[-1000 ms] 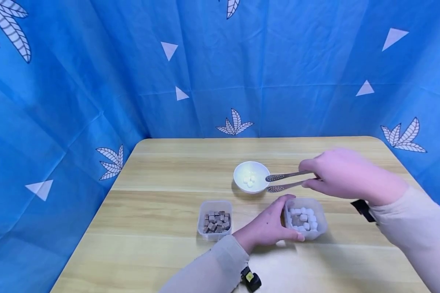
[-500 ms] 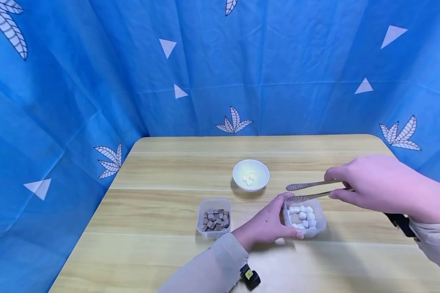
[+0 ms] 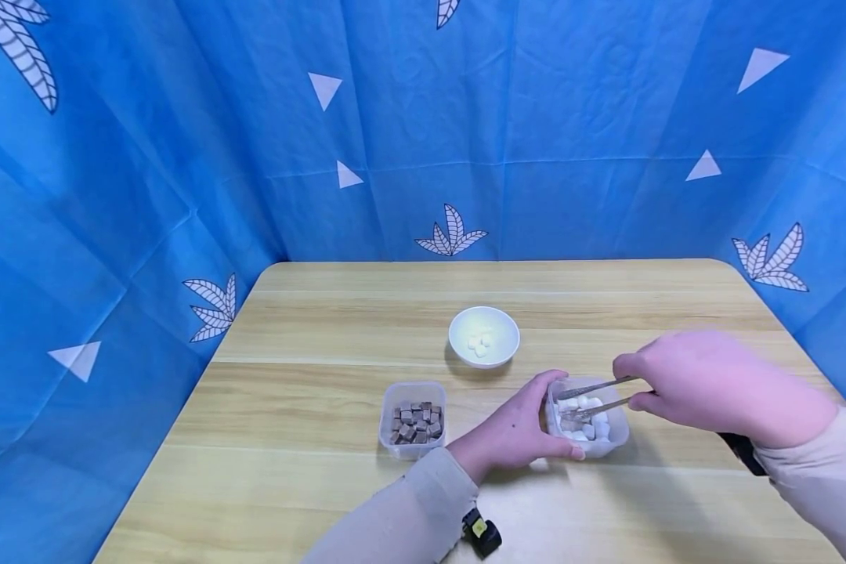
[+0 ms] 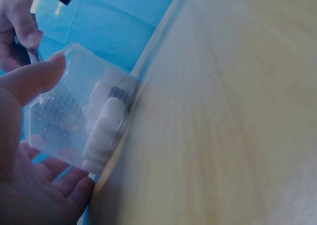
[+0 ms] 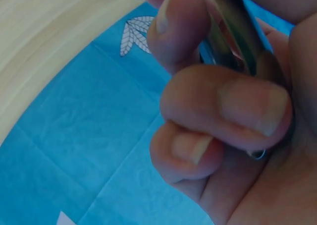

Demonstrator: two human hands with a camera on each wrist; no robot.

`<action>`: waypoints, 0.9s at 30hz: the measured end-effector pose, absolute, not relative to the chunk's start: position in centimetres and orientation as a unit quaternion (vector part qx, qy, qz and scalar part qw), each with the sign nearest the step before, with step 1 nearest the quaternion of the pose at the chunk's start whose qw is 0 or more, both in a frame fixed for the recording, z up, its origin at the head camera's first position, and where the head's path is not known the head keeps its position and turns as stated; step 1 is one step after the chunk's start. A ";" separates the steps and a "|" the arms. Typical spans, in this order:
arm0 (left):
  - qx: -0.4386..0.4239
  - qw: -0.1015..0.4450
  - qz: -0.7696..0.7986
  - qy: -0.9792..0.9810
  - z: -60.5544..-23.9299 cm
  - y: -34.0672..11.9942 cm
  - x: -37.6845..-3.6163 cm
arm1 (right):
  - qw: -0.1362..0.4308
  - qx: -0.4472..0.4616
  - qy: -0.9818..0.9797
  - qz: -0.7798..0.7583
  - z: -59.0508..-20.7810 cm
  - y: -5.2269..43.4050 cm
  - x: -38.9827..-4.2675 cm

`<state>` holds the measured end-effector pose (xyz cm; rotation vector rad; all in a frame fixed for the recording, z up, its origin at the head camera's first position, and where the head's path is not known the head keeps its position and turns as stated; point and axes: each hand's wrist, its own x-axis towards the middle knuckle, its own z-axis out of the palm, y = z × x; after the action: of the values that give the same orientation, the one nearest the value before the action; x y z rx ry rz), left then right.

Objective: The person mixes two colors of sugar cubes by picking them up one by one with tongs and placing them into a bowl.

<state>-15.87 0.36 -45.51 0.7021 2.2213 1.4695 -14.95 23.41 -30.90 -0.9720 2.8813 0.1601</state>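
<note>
My left hand grips a clear plastic container from its left side, thumb near the front and fingers behind. Inside lie several small white marshmallow-like pieces. With my right hand I hold a pair of metal tongs, their textured tips spread and lowered among the white pieces. Through the container wall in the left wrist view, the tong tips show beside the pieces. Curled fingers wrap the tongs in the right wrist view, where the tips are out of sight.
A white bowl with a few white pieces stands behind the container. To the left, another clear container holds several brown cubes. The wooden table backs onto a blue patterned cloth.
My right hand has moved the tongs from beside the bowl, right and toward me, then down into the container of white pieces. The left hand keeps its grip on the container.
</note>
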 end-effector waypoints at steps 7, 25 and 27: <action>0.248 0.190 0.516 0.798 -45.4 0.4 -15.7 | 0.027 -0.309 0.948 0.070 -31.8 22.7 -14.8; 0.243 0.188 0.513 0.802 -45.5 0.4 -15.7 | 0.023 -0.329 0.941 0.078 -32.7 22.2 -15.1; 0.246 0.187 0.513 0.801 -45.4 0.4 -15.7 | 0.020 -0.329 0.941 0.079 -32.5 22.3 -15.1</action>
<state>-15.73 0.43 -45.43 0.6912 2.2542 1.4434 -15.08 22.28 -32.51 -1.0220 2.9184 0.2448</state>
